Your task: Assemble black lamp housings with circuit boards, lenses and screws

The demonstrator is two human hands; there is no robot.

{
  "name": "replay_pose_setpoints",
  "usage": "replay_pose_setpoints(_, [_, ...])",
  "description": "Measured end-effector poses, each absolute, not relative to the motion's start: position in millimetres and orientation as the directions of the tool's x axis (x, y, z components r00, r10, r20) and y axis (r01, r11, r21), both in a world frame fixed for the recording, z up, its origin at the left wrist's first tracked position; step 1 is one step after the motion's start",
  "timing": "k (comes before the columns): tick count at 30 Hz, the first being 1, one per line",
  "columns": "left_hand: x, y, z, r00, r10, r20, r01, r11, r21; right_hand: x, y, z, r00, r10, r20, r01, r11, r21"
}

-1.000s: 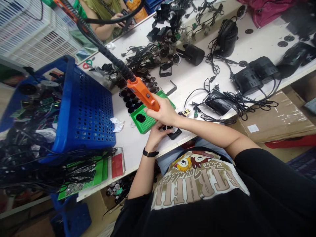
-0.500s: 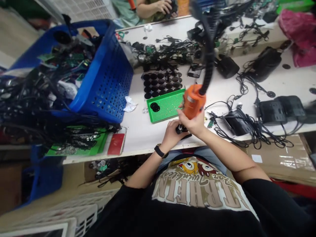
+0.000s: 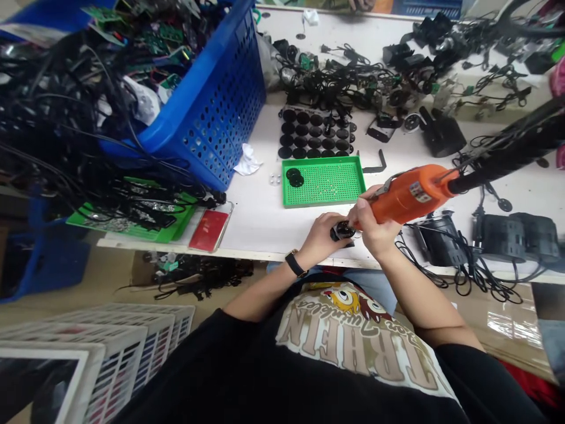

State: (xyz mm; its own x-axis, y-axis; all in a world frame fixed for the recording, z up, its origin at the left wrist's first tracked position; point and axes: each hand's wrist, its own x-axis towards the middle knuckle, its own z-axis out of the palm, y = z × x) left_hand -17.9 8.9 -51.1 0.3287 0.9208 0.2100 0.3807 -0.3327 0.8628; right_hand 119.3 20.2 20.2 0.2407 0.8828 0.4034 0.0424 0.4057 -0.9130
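Note:
My right hand is wrapped round an orange electric screwdriver, tilted with its tip end toward my left hand and a black cable trailing off to the right. My left hand grips a small black round-ended plastic part near the table's front edge. The tool's tip meets or nearly meets this part; my fingers hide the exact spot. Just beyond both hands lies a green perforated tray, with black discs and scattered tiny screws in it.
Rows of black discs lie behind the tray. At left stands a blue basket heaped with cables and circuit boards. A red phone-like item lies near the front edge. Black adapters with cords sit at right; tangled cables spread behind.
The orange screwdriver has swung from upright to a slant, its cable end now to the right. My view has shifted. Both hands keep hold of their things.

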Motion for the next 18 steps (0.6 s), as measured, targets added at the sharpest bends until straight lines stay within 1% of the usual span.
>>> replay_pose_setpoints(7, [-15.4,3.7,-56.8,0.313,0.921,0.232,0.391,-0.348,0.852,122.5,17.3,17.6,0.221,0.891,0.397,0.083,0.388,-0.918])
replay_pose_setpoints(18, [-14.5,0.0,-61.9,0.311,0.924,0.223,0.407,-0.341,0.847,124.8,15.6,17.5,0.172,0.895,0.412,0.129,0.395,-0.910])
